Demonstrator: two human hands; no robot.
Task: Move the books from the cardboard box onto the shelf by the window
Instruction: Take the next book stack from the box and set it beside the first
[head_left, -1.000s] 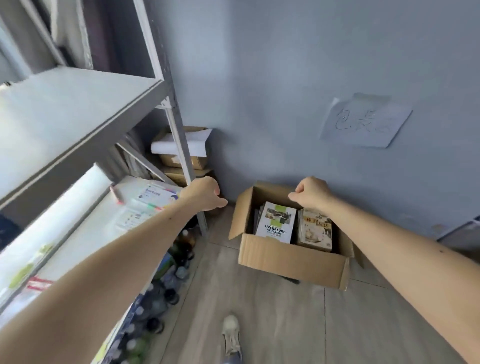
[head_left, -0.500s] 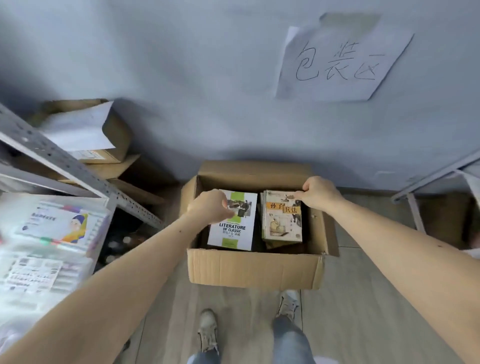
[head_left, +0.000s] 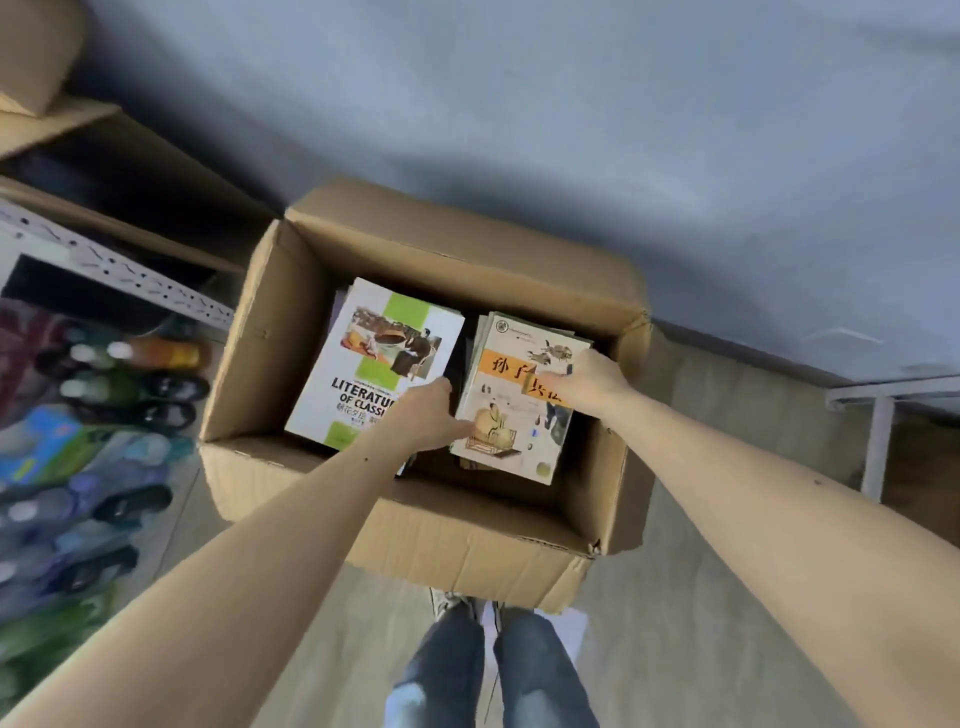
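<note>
Down on the floor sits an open cardboard box (head_left: 426, 545), close to the grey wall (head_left: 519, 104). Two piles of books lie flat inside it. On the left pile the top one is a white book (head_left: 363, 364) with a green stripe and the words "LITERATURE OF CLASSIC". On the right pile the top one is a picture book (head_left: 511, 415) with an orange band and drawings of people.

Both hands reach into the box. The left hand (head_left: 423, 415) is between the two piles, with its thumb on the left edge of the picture book. The right hand (head_left: 587, 382) lies on the right side of that same book, fingers curled over the orange band. I cannot tell if either grip has closed on the book.

Blurry bottles (head_left: 104, 415) stand on the left, under a metal shelf rail (head_left: 119, 275). Blue jeans (head_left: 488, 675) show at the near edge.
</note>
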